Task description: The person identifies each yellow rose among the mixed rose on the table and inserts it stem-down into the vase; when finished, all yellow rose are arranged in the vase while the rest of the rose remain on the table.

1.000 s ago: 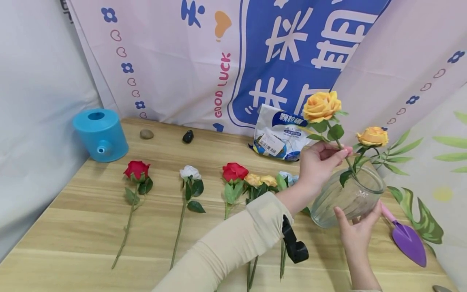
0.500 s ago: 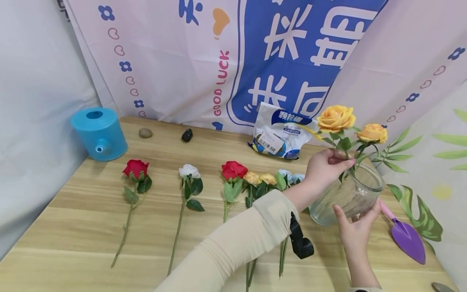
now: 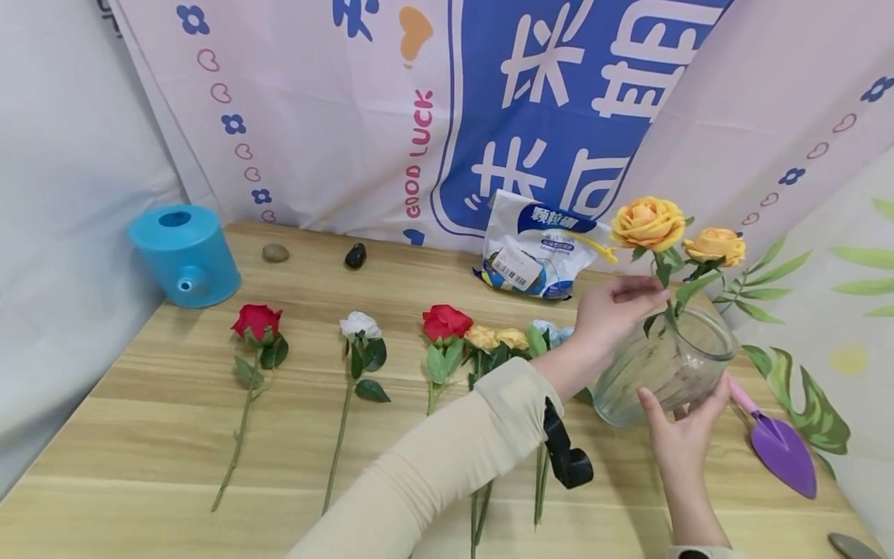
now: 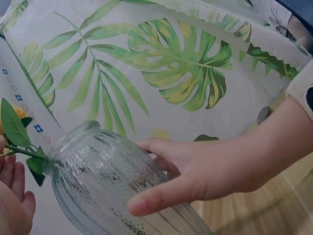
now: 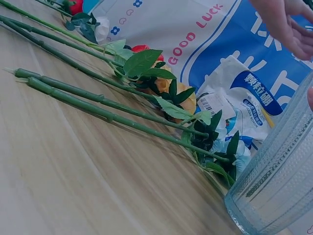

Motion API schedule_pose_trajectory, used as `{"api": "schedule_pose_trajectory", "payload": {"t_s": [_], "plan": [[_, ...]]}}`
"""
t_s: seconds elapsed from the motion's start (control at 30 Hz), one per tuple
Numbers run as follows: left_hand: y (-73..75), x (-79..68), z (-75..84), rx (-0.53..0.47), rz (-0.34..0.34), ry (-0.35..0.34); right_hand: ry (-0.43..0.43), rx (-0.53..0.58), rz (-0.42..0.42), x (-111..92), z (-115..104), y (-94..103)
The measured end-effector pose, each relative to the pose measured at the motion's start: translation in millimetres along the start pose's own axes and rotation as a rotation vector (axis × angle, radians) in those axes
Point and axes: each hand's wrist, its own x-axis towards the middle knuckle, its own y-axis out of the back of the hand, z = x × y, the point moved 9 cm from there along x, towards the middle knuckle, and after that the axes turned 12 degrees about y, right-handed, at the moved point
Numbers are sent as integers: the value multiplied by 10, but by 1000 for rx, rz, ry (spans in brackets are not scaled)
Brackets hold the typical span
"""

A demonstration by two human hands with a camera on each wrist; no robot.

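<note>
My left hand (image 3: 615, 310) pinches the stem of a yellow rose (image 3: 648, 223) just above the mouth of a clear ribbed glass vase (image 3: 656, 373). Beside it, a second yellow rose (image 3: 715, 246) stands in the vase. The vase leans with its mouth up and to the right, and my right hand (image 3: 687, 435) grips its lower side. In the left wrist view, that hand's thumb (image 4: 151, 198) lies along the glass, while green leaves (image 4: 17, 127) show at the mouth. The right wrist view shows only the vase's base part (image 5: 274, 181) and some fingers.
Red roses (image 3: 257, 322) (image 3: 447, 324), a white rose (image 3: 361, 326), small yellow roses (image 3: 496, 338) and pale blue flowers (image 3: 552, 332) lie across the table. Behind are a blue watering can (image 3: 185, 260), stones (image 3: 275, 252) and a white bag (image 3: 538, 248). A purple trowel (image 3: 782, 454) lies right.
My left hand has lowered the yellow rose toward the vase, bringing its head down and right beside the other rose. Lately that hand shifted slightly left. The right hand keeps hold of the vase.
</note>
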Motion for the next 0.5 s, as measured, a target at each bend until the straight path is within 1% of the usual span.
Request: {"api": "schedule_pose_trajectory", "payload": {"t_s": [0.03,0.1,0.17,0.23,0.3,0.33,0.4,0.5], "plan": [[-5,-4,39,2,5,-18,9,-10,-7,4,10,-1],[-14,-11,111,38,15,-52,16,-17,-14,9,22,-5],[-27,-18,164,114,26,-80,34,-25,-22,13,90,16],[-46,-16,187,222,26,-108,34,-37,-25,16,60,5],[-58,-4,171,309,27,-119,38,-28,-23,15,61,7],[-50,8,150,349,33,-114,38,-20,-20,16,70,12],[-13,33,87,387,34,-86,44,-19,-23,14,67,11],[103,69,-25,389,42,-26,32,-6,-14,11,73,22]]}}
